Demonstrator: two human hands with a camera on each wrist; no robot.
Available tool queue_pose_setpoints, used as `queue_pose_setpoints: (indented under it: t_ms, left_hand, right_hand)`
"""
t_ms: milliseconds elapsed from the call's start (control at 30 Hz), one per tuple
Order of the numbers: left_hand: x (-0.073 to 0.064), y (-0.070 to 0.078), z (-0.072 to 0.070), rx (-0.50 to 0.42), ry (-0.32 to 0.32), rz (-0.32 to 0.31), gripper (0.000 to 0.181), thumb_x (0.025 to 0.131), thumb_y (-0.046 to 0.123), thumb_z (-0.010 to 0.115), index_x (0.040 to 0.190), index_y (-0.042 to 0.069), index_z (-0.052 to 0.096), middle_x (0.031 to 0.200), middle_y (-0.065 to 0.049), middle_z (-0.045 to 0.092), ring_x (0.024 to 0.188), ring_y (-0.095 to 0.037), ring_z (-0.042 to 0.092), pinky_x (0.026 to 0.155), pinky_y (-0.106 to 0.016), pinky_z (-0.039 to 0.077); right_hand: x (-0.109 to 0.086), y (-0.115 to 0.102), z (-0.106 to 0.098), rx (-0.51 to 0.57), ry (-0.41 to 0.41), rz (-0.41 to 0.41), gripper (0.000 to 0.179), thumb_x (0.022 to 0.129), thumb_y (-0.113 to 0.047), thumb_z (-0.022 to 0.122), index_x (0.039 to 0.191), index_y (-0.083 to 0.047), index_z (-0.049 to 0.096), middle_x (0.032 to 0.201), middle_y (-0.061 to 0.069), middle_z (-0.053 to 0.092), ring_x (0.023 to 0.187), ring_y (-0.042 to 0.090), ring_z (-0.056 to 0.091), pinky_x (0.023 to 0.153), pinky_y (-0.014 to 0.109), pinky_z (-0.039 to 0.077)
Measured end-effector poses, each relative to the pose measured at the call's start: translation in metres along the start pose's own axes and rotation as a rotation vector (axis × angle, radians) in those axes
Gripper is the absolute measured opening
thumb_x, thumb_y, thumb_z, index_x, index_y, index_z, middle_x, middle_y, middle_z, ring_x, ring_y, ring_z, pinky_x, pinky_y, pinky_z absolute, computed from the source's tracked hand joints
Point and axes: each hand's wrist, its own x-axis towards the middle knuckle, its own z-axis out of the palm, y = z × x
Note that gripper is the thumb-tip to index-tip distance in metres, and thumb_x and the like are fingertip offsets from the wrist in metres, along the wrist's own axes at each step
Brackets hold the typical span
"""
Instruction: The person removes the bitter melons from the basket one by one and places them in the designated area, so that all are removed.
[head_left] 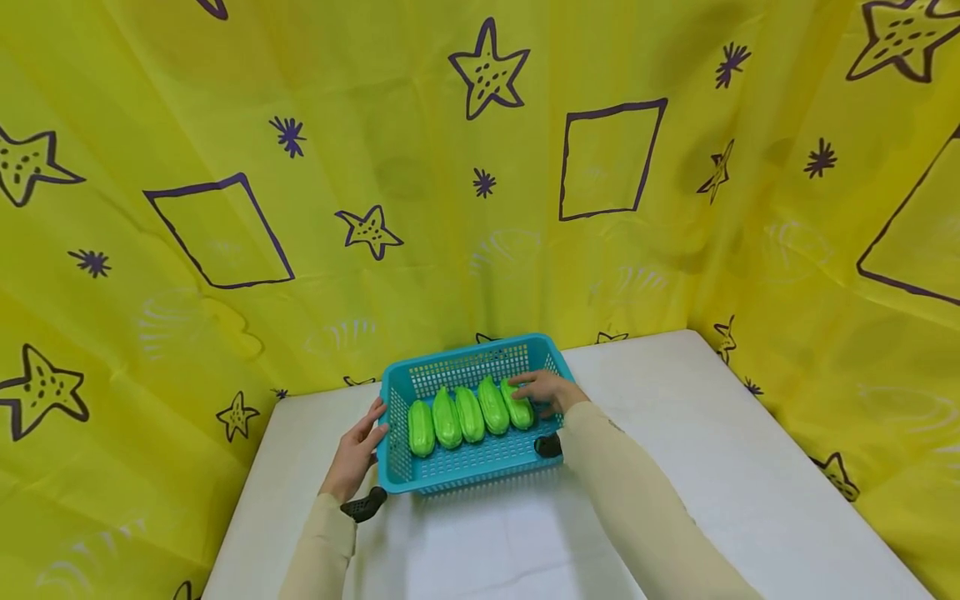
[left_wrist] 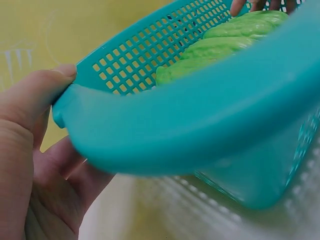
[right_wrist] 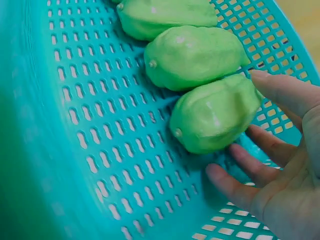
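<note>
A turquoise plastic basket (head_left: 480,479) with lattice sides stands on the white table, several light-green, glossy, ridged gourds lying side by side in it. My left hand (head_left: 356,454) grips the basket's left rim; in the left wrist view the thumb (left_wrist: 47,82) lies on the rim and the other fingers go beneath. Inside the basket's right end is my right hand (head_left: 547,390), at the rightmost gourd (right_wrist: 217,115). Its thumb reaches the gourd's far end, and the loosely bent fingers (right_wrist: 232,185) spread along its side, with the palm off it.
The white table (head_left: 750,467) extends to both sides and in front of the basket. Behind it and along the sides hangs a yellow curtain (head_left: 427,167) printed with stars and frames. Dark wrist-worn devices (head_left: 365,505) sit near the basket's front edge.
</note>
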Motion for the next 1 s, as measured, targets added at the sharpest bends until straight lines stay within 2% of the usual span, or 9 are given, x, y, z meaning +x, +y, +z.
queue_pose_setpoints:
  t_ms: [167,367,600,867,1000]
  left_hand:
    - [0.001,0.001,0.0,0.012,0.006,-0.019,0.053,0.105,0.02,0.048,0.154,0.009,0.031,0.163,0.006,0.014,0.148,-0.031,0.016,0.108,-0.058,0.033]
    - [0.009,-0.013,-0.003,0.023,0.022,-0.013,0.053,0.105,0.023,0.048,0.154,0.012,0.032,0.162,0.01,0.014,0.148,-0.031,0.017,0.108,-0.058,0.033]
    - [0.001,0.004,-0.001,0.013,-0.004,-0.026,0.053,0.105,0.02,0.047,0.154,0.009,0.03,0.163,0.007,0.012,0.148,-0.031,0.015,0.108,-0.057,0.034]
    - [0.016,-0.02,-0.007,0.021,0.016,-0.005,0.053,0.104,0.026,0.048,0.154,0.015,0.033,0.162,0.011,0.013,0.148,-0.028,0.016,0.108,-0.055,0.035]
    - [0.017,-0.027,-0.008,0.034,0.032,0.01,0.055,0.103,0.031,0.051,0.153,0.017,0.035,0.162,0.011,0.015,0.148,-0.028,0.018,0.106,-0.055,0.037]
  right_hand:
    - [0.001,0.005,0.004,0.015,-0.003,-0.031,0.048,0.097,-0.014,0.061,0.144,-0.012,0.05,0.152,0.022,0.034,0.137,0.043,0.034,0.099,0.059,0.044]
    - [0.001,0.004,0.001,0.021,-0.057,-0.051,0.054,0.095,-0.009,0.063,0.146,-0.012,0.048,0.154,0.024,0.03,0.14,0.043,0.03,0.1,0.062,0.042]
    - [0.007,0.005,0.0,0.002,-0.088,-0.036,0.059,0.092,-0.006,0.066,0.147,-0.016,0.046,0.155,0.025,0.026,0.139,0.043,0.031,0.098,0.058,0.045]
    - [0.007,0.004,-0.001,-0.05,-0.124,-0.06,0.061,0.094,-0.004,0.063,0.15,-0.014,0.041,0.156,0.027,0.021,0.141,0.044,0.026,0.097,0.06,0.045]
    - [0.007,0.004,0.0,-0.069,-0.127,-0.05,0.058,0.095,-0.004,0.062,0.149,-0.015,0.043,0.156,0.027,0.022,0.14,0.044,0.028,0.097,0.058,0.047]
